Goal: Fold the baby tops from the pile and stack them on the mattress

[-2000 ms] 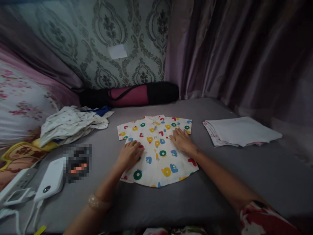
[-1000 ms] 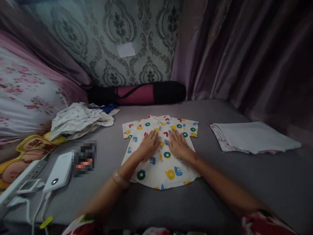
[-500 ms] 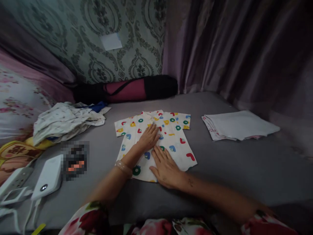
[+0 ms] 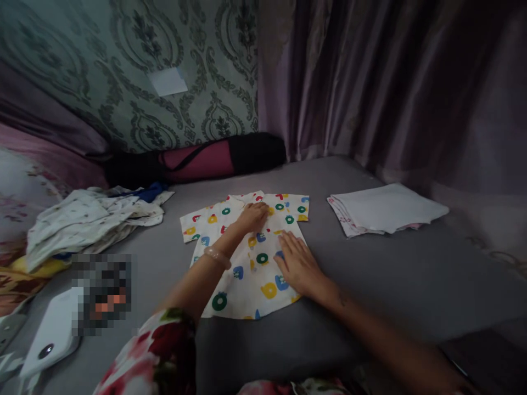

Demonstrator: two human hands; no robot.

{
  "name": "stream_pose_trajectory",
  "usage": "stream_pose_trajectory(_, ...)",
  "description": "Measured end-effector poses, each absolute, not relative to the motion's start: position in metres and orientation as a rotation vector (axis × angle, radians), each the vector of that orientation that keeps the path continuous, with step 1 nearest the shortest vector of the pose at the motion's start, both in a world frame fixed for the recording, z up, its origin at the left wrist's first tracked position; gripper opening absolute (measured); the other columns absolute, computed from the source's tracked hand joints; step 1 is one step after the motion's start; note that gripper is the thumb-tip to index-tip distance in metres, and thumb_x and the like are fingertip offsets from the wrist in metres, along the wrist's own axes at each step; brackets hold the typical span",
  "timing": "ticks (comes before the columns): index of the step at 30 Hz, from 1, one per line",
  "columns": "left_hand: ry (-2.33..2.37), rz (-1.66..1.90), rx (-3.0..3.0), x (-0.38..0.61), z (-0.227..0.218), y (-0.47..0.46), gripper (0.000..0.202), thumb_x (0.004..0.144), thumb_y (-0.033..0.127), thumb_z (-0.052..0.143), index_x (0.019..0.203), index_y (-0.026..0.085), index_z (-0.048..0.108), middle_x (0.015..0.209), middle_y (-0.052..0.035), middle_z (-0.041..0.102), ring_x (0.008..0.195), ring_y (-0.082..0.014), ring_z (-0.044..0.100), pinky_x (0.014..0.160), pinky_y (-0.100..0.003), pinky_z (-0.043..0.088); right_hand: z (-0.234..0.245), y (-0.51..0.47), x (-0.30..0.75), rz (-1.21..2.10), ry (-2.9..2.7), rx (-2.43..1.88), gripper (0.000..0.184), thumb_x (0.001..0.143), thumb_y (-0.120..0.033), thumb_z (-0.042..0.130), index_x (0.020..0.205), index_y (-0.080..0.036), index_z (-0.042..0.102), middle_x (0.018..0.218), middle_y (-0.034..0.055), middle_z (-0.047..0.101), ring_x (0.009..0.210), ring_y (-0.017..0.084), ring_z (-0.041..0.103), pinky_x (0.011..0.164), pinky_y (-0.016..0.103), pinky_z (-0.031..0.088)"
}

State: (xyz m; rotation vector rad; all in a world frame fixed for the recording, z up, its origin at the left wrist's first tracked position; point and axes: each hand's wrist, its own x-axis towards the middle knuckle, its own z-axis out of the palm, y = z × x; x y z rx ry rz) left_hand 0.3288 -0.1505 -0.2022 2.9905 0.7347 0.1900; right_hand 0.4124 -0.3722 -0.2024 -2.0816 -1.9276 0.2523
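A short-sleeved white shirt (image 4: 234,293) with colourful letter-like prints lies spread flat on the grey bed sheet, collar away from me. My left hand (image 4: 253,216) rests on the upper front just below the collar; its fingers are close together and slightly bent, lying on the cloth. A pale bangle (image 4: 217,257) is on that wrist. Lower down, on the shirt's right side, my right hand (image 4: 300,264) lies flat with fingers extended and thumb apart. Part of the shirt front is hidden under my left forearm.
Folded white cloth (image 4: 387,208) lies to the right. Crumpled clothes (image 4: 90,219) are at the left, with a white power bank (image 4: 53,332) and cables nearer me. A black and maroon long bag (image 4: 206,162) lies along the patterned wall; curtains (image 4: 329,71) hang at the right.
My left hand has shifted up toward the collar, its fingers now more bent. My right hand has slid outward to the shirt's right side. The view has turned slightly right.
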Motion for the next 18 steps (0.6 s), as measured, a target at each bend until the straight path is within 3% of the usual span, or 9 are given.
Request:
stream_pose_trajectory(3,0.659,0.202,2.966,0.367,-0.214,-0.129,0.041,0.096,0.026,0.033,0.129,0.011,0.052,0.142,-0.0156,0.049,0.134,-0.0228,0.042,0.112,-0.037,0.029,-0.219,-0.376,0.43,0.174,-1.848,-2.215,0.061,0.098,-0.041,0.032,0.146,-0.003,0.036,0.155,0.0173,0.025,0.145,0.029,0.02,0.117,0.049,0.017)
stream_pose_trajectory(11,0.872,0.227,2.883,0.398,-0.255,-0.114,0.055,0.099,0.039,0.024,0.143,0.01,0.037,0.152,-0.0156,0.036,0.141,-0.0265,0.029,0.116,-0.042,0.021,-0.233,-0.38,0.432,0.134,-1.853,-2.206,0.063,0.097,-0.044,0.033,0.146,-0.005,0.036,0.155,0.0167,0.027,0.144,0.029,0.022,0.116,0.05,0.019)
stream_pose_trajectory(15,0.836,0.132,2.898,0.399,-0.244,-0.109,0.052,0.097,0.041,0.033,0.14,0.013,0.041,0.148,-0.0146,0.04,0.137,-0.0261,0.036,0.112,-0.04,0.028,-0.229,-0.38,0.436,0.153,-1.836,-2.161,0.061,0.096,-0.042,0.038,0.144,-0.004,0.04,0.153,0.0186,0.032,0.142,0.03,0.026,0.115,0.05,0.021)
stream_pose_trajectory(18,0.887,0.041,2.88,0.41,-0.223,-0.108,0.041,0.093,0.039,0.044,0.124,0.016,0.056,0.136,-0.0139,0.052,0.126,-0.0276,0.048,0.105,-0.041,0.037,-0.223,-0.382,0.445,0.182,-1.802,-2.09,0.053,0.095,-0.036,0.04,0.14,-0.008,0.045,0.149,0.0182,0.039,0.138,0.028,0.035,0.112,0.044,0.03)
